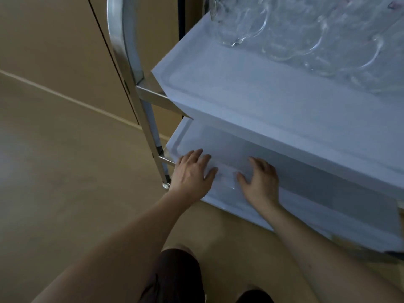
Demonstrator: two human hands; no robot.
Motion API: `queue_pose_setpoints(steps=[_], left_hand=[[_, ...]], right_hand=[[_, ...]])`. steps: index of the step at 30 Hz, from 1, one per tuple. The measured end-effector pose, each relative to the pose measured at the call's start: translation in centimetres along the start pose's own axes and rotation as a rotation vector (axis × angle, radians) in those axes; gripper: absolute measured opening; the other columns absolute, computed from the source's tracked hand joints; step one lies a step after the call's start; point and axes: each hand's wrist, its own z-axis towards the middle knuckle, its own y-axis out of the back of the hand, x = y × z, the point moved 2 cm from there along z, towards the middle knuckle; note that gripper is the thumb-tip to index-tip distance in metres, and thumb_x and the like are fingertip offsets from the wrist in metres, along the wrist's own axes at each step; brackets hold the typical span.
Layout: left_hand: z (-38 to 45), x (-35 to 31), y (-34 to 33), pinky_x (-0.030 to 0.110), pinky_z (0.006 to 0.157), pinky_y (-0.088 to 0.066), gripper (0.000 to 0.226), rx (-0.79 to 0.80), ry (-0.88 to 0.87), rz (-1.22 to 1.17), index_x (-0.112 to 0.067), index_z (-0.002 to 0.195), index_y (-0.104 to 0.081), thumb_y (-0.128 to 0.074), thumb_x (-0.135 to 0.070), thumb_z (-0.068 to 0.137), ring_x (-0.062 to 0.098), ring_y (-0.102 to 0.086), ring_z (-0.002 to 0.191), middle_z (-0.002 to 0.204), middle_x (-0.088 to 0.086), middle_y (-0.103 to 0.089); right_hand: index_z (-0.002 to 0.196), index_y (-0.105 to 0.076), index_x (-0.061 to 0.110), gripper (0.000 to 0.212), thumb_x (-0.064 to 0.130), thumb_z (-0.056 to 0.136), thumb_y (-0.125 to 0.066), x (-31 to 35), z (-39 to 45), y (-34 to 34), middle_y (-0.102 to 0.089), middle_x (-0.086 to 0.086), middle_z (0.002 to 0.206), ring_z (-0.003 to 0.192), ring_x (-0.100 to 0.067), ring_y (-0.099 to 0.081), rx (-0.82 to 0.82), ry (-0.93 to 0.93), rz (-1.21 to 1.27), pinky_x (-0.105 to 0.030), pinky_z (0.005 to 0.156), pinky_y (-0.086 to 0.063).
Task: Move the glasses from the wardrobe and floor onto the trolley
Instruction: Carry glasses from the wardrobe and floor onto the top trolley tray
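Observation:
The trolley has two white trays on a steel frame [140,88]. Several clear glasses [290,38] stand blurred at the back of the upper tray [218,88]. Both my hands reach onto the front left of the lower tray [328,213]. My left hand [192,173] and my right hand [260,180] lie palm down with fingers spread, a small gap between them. In that gap a faint clear shape [227,173] shows, perhaps a glass; it is too blurred to tell whether either hand touches it.
The beige floor [65,171] stretches to the left, with a pale seam running across it. A tan wardrobe panel [65,36] rises behind the trolley's curved steel handle [115,29]. My knees and dark shorts [175,276] are at the bottom edge.

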Motion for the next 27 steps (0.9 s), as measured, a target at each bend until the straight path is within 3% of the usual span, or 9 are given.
queue_pose_setpoints(steps=[6, 13, 18, 27], left_hand=[[-5.7, -4.2, 5.9, 0.047, 0.118, -0.030, 0.054, 0.102, 0.051, 0.034, -0.017, 0.144, -0.054, -0.051, -0.049, 0.101, 0.030, -0.035, 0.146, 0.156, 0.010, -0.043], [-11.3, -12.2, 14.8, 0.050, 0.116, -0.032, 0.052, 0.158, 0.063, 0.036, -0.018, 0.144, -0.053, -0.053, -0.046, 0.100, 0.029, -0.034, 0.145, 0.155, 0.008, -0.044], [-14.1, -19.7, 22.1, 0.048, 0.117, -0.030, 0.055, 0.153, -0.008, 0.057, -0.019, 0.146, -0.051, -0.052, -0.049, 0.100, 0.027, -0.034, 0.146, 0.155, 0.007, -0.044], [-11.5, -35.6, 32.3, 0.043, 0.114, -0.032, 0.054, 0.023, -0.358, 0.091, -0.019, 0.146, -0.050, -0.053, -0.047, 0.100, 0.027, -0.037, 0.142, 0.152, 0.006, -0.047]], right_hand=[[0.151, -0.042, 0.016, 0.065, 0.046, 0.097, -0.059, 1.9, -5.7, 5.3, -0.047, -0.010, 0.150, 0.137, -0.034, -0.038, 0.182, -0.045, 0.007, -0.045, 0.112, -0.034], [0.152, -0.040, 0.019, 0.066, 0.047, 0.096, -0.059, 4.8, -11.9, 16.5, -0.044, -0.009, 0.153, 0.140, -0.033, -0.036, 0.220, -0.108, 0.048, -0.044, 0.113, -0.034], [0.151, -0.040, 0.018, 0.064, 0.044, 0.096, -0.060, 6.1, -15.7, 27.0, -0.046, -0.008, 0.149, 0.136, -0.031, -0.039, 0.149, -0.129, 0.069, -0.044, 0.111, -0.035], [0.154, -0.035, 0.023, 0.069, 0.053, 0.096, -0.056, 4.9, -17.6, 44.8, -0.039, -0.007, 0.155, 0.140, -0.031, -0.035, -0.087, -0.186, 0.051, -0.043, 0.112, -0.032]])
